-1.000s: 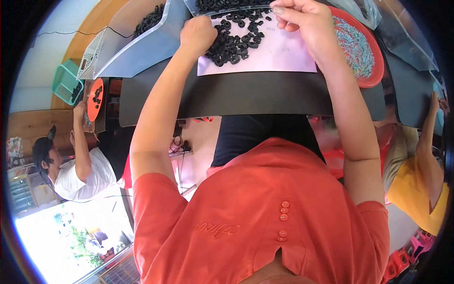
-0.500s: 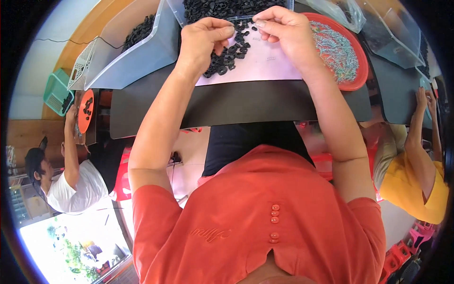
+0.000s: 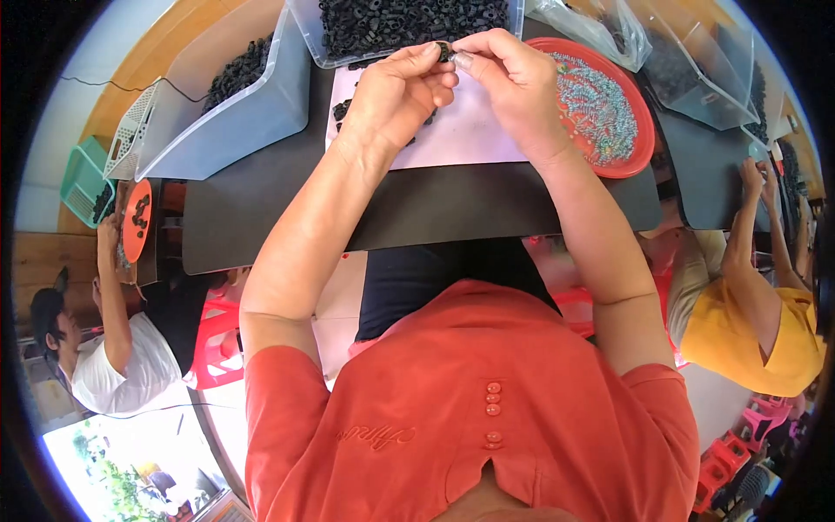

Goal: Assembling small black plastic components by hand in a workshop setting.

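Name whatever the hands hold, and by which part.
The left hand pinches a black piece by its left side; the right hand is at its right, its grip unclear.

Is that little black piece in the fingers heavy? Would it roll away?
The black piece is probably light: it's small, just pinched in the fingers. It might tumble unevenly, since similar-looking pieces in the bin look chunky.

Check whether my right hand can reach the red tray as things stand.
Probably yes: your right hand is close to the red tray, nothing visibly between, though it's occupied with a black piece.
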Available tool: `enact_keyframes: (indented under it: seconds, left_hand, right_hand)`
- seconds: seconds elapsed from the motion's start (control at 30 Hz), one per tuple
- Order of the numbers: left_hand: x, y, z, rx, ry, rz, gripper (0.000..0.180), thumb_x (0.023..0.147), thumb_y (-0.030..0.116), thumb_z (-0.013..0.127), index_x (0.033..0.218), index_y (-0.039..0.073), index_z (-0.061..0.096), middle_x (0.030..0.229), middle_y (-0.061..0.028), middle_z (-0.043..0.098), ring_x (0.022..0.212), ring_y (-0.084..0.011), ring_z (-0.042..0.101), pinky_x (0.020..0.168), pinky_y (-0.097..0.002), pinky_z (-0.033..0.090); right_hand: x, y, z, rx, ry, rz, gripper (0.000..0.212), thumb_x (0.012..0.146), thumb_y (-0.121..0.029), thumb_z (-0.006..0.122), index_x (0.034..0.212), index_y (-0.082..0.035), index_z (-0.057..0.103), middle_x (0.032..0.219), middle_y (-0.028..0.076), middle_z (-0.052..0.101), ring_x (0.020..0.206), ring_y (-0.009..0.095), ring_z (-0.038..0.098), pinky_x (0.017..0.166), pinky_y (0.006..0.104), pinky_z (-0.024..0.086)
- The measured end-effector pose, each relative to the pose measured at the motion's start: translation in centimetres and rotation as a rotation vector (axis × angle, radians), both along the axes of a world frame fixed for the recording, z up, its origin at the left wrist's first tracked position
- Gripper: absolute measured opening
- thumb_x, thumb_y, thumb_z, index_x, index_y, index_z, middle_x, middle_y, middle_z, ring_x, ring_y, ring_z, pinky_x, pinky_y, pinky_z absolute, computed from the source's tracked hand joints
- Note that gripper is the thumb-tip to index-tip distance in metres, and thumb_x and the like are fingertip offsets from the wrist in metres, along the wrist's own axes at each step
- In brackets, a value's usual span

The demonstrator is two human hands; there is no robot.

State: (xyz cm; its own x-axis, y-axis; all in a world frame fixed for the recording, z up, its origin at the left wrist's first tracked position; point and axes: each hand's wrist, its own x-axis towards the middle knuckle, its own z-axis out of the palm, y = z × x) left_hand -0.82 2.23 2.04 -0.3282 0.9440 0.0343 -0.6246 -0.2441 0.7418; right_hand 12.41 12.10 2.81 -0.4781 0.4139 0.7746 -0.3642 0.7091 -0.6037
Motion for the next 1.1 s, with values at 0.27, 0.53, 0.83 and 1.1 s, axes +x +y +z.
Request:
enact_keyframes:
  seconds: [0.27, 0.53, 0.83, 1.1]
  left_hand:
    - [0.1, 0.3, -0.7, 0.095, -0.093, -0.017, 0.016, 0.093, 0.009, 0.054, 0.100, -0.005, 0.057, 0.087, -0.0157, 0.061, 0.075, -0.0247, 0.059, 0.064, -0.0330, 0.044]
    - [0.7, -0.2, -1.3, -0.013, -0.117, 0.057, 0.016, 0.092, 0.012, 0.056, 0.096, -0.004, 0.059, 0.085, -0.0145, 0.061, 0.075, -0.0245, 0.058, 0.065, -0.0323, 0.044]
    - [-0.6, -0.1, -1.7, -0.001, 0.037, 0.029, 0.016, 0.089, 0.009, 0.056, 0.094, -0.005, 0.059, 0.081, -0.0130, 0.060, 0.071, -0.0213, 0.056, 0.060, -0.0288, 0.043]
    - [-1.0, -0.5, -0.5, -0.090, 0.206, 0.006, 0.020, 0.087, 0.002, 0.058, 0.102, -0.011, 0.058, 0.083, -0.0207, 0.064, 0.069, -0.0265, 0.064, 0.055, -0.0313, 0.047]
  right_hand:
    - [-0.5, 0.2, -0.8, 0.190, 0.018, -0.061, 0.006, 0.079, -0.001, 0.064, 0.085, -0.001, 0.063, 0.073, 0.009, 0.064, 0.066, 0.020, 0.066, 0.057, 0.0290, 0.051]
    - [-1.0, 0.2, -1.0, 0.417, 0.098, -0.227, 0.009, 0.077, 0.002, 0.062, 0.084, -0.004, 0.062, 0.072, 0.009, 0.061, 0.065, 0.025, 0.064, 0.055, 0.0318, 0.050]
    - [-0.5, -0.1, -0.7, 0.140, -0.001, -0.092, 0.009, 0.080, 0.002, 0.064, 0.088, -0.001, 0.065, 0.074, 0.009, 0.067, 0.068, 0.018, 0.067, 0.059, 0.0266, 0.051]
    - [-0.5, 0.3, -0.9, 0.130, -0.043, -0.076, 0.009, 0.080, 0.002, 0.063, 0.088, 0.000, 0.066, 0.074, 0.008, 0.065, 0.064, 0.018, 0.064, 0.057, 0.0266, 0.048]
